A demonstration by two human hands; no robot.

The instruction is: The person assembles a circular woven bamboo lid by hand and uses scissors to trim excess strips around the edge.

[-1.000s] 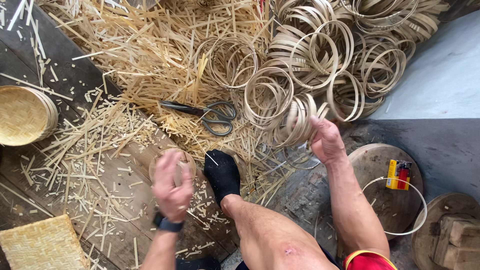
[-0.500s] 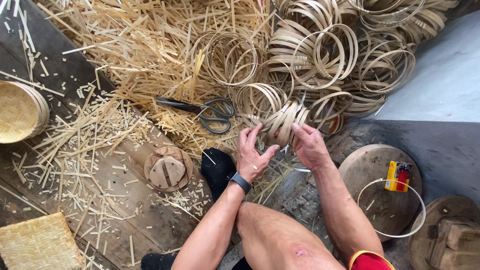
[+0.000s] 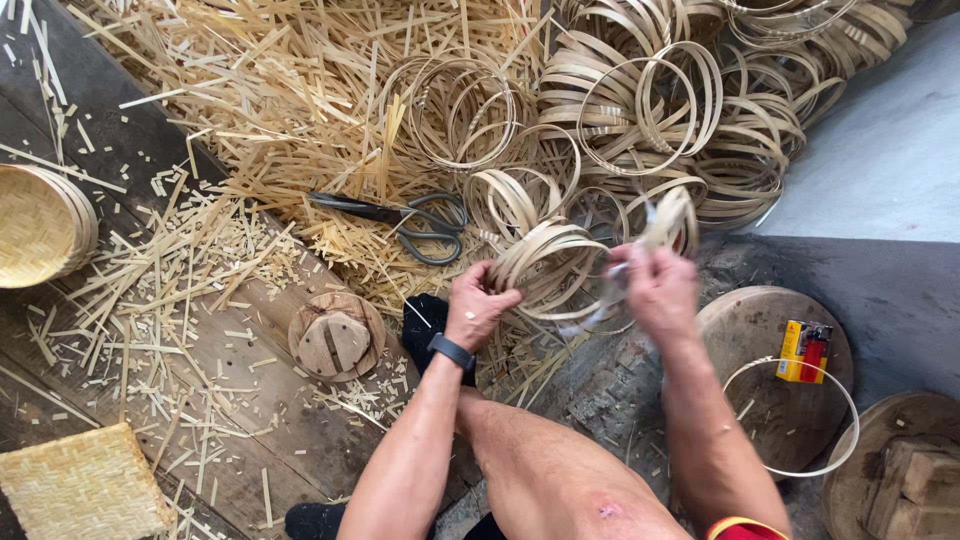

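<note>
Left hand [image 3: 478, 305] clenched on bundled bamboo hoops [image 3: 545, 262]; right hand [image 3: 655, 285] pinching blurred strip [image 3: 612, 290]. Could spring loose if grip slackens.

1. Dark, worn wooden floorboards [image 3: 250, 400] are lying under scattered straw-coloured offcuts.
2. A pale smooth floor patch [image 3: 890, 150] is showing at the upper right, catching soft daylight.
3. A rough grey concrete strip [image 3: 860, 280] is running below it.
4. Round wooden blocks [image 3: 770, 400] are sitting at the right, serving as low work surfaces.
</note>
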